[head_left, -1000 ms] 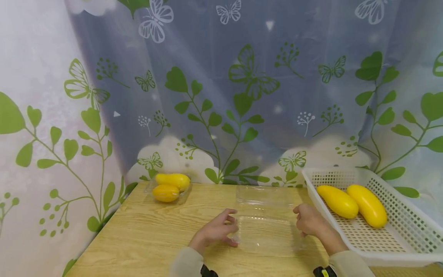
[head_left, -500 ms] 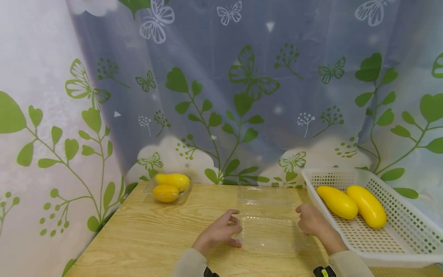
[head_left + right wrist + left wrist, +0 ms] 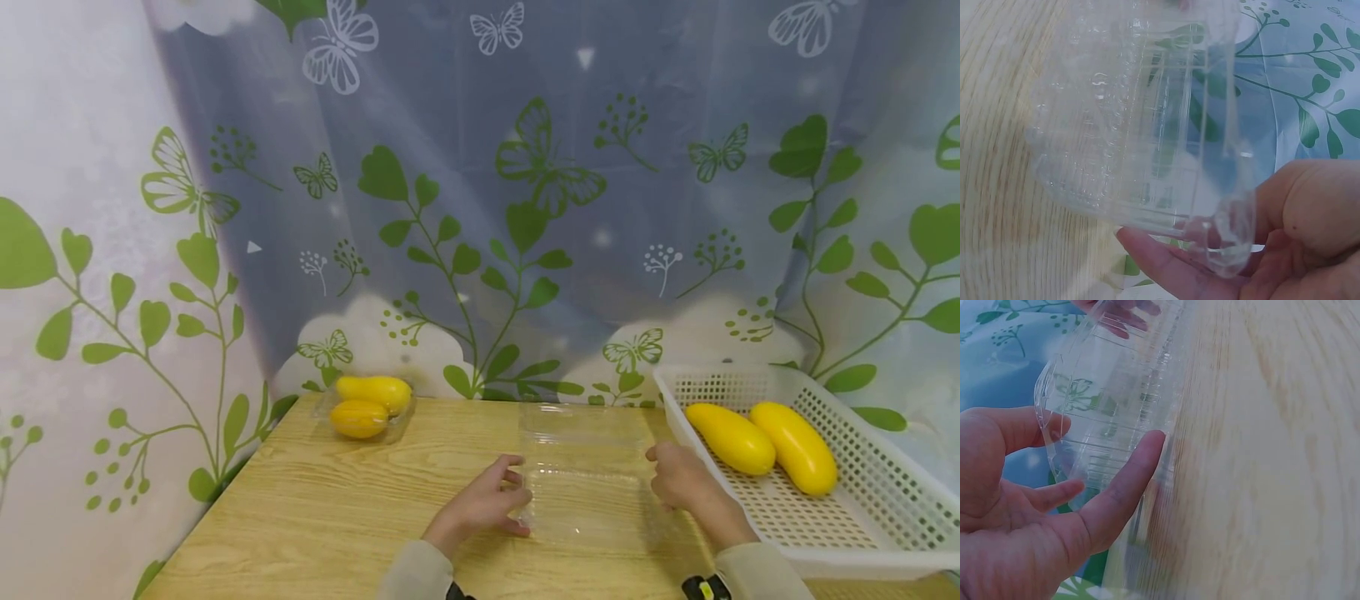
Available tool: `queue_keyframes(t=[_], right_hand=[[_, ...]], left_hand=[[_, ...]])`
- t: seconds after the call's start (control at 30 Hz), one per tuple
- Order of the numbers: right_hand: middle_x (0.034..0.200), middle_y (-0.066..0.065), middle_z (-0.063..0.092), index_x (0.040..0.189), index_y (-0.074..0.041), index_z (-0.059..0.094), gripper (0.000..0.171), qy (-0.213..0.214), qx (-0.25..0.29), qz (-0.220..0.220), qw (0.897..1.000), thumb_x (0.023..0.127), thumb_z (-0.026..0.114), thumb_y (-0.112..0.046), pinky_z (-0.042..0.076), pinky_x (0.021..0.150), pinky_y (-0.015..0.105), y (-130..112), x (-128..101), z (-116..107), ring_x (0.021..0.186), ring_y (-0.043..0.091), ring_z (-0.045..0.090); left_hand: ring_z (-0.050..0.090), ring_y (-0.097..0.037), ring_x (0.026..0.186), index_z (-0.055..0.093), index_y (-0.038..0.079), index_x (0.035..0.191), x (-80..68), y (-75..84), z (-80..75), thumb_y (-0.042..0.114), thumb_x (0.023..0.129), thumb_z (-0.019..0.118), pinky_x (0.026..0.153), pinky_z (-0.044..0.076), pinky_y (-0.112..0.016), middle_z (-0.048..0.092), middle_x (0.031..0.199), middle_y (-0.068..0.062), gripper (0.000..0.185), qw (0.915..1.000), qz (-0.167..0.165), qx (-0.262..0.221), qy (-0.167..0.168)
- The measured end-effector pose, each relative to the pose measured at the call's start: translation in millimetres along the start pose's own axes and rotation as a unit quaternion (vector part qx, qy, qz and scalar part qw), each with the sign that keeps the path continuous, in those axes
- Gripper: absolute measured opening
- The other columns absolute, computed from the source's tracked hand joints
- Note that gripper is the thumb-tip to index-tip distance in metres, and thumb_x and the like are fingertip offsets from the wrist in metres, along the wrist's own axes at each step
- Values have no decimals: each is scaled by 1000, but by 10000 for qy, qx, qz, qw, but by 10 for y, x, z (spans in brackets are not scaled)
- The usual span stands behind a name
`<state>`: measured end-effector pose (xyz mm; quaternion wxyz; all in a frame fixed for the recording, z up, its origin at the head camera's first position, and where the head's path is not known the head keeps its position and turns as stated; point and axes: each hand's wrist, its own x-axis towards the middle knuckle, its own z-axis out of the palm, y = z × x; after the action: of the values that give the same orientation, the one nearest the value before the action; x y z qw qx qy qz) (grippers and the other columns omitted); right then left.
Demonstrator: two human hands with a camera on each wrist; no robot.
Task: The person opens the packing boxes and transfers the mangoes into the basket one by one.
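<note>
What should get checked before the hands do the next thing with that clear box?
1. Left hand grips the clear box at its left edge: ok.
2. Right hand grips its right edge: ok.
3. Box lid open and lying back: ok.
4. Box empty inside: ok.
5. Two yellow fruits waiting in the white basket: ok.
6. Box free of cracks: cannot tell.

- light wooden table (image 3: 315, 508), grain running left-right, fills lower frame
- translucent curtain (image 3: 480, 208) hangs behind the table's far edge, printed with green leaves and butterflies
- curtain pinkish-white at left, bluish in the middle
- soft even light
</note>
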<state>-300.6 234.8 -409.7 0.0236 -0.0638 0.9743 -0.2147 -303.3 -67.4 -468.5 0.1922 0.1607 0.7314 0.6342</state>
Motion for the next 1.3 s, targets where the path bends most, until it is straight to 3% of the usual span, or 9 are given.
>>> queue_keyframes(t=[0.13, 0.3, 0.4, 0.53, 0.67, 0.73, 1.03, 1.17, 1.3], right_hand=[[120, 42, 63, 130, 21, 55, 47, -65, 103, 91, 9999, 83, 54, 17, 55, 54, 30, -4, -3, 3, 102, 41, 69], [121, 43, 62, 135, 19, 53, 44, -146, 280, 157, 9994, 93, 54, 7, 52, 50, 28, -8, -21, 5, 57, 21, 65], [103, 30, 70, 137, 17, 51, 45, -158, 290, 169, 9993, 97, 56, -2, 51, 49, 28, 1, -45, 0, 44, 13, 54], [97, 23, 71, 137, 14, 52, 46, -67, -20, 71, 10000, 98, 60, -9, 56, 60, 36, 5, -55, -53, 61, 18, 59], [126, 34, 65, 135, 13, 56, 45, 193, -373, -211, 9989, 98, 63, -12, 59, 83, 51, -34, -64, -171, 96, 36, 67], [130, 34, 63, 136, 12, 56, 46, 273, -364, -317, 9985, 98, 63, -13, 58, 88, 56, -85, -80, -229, 108, 45, 66], [129, 33, 64, 138, 5, 57, 45, 236, 120, -685, 9973, 98, 65, -14, 61, 86, 53, -429, -134, -289, 113, 46, 66], [125, 28, 68, 136, 2, 61, 43, 294, 90, -882, 9956, 97, 67, -14, 61, 86, 53, -613, -109, -237, 109, 42, 68], [126, 24, 69, 135, -1, 62, 42, 271, 133, -1032, 9942, 96, 68, -14, 59, 90, 54, -809, -83, -163, 112, 40, 67]], left_hand=[[61, -39, 120, 26, 0, 158, 0, 8, -4, 11, 101, 59, 76, 67, -45, 37, 146, -28, 67, 10000, -12, 39, 1], [62, -38, 119, 29, 0, 157, -19, 32, -27, 18, 104, 58, 75, 67, -44, 44, 143, -25, 64, 9997, -62, 201, 151], [61, -38, 122, 29, 0, 158, -35, 44, -59, 25, 105, 57, 75, 67, -44, 48, 141, -23, 64, 9992, -100, 278, 263], [58, -42, 127, 27, 1, 159, -56, 68, -159, 31, 106, 56, 78, 66, -45, 49, 142, -22, 67, 9986, -61, 400, 339], [54, -47, 130, 26, 1, 159, -89, 108, -319, 32, 106, 56, 82, 66, -49, 45, 146, -26, 68, 9976, 58, 487, 490], [53, -49, 130, 26, 0, 158, -115, 123, -409, 30, 106, 56, 82, 66, -50, 43, 147, -29, 67, 9964, 124, 539, 639], [58, -46, 122, 38, -3, 151, -248, 185, -821, 19, 104, 57, 82, 65, -52, 47, 141, -31, 55, 9873, 116, 959, 1261], [60, -42, 120, 45, -2, 147, -287, 267, -1090, 15, 104, 55, 81, 64, -50, 51, 138, -31, 48, 9729, 210, 1434, 1800], [59, -45, 124, 47, -3, 146, -370, 356, -1439, 17, 103, 56, 87, 62, -49, 53, 139, -32, 48, 9504, 276, 2179, 2201]])
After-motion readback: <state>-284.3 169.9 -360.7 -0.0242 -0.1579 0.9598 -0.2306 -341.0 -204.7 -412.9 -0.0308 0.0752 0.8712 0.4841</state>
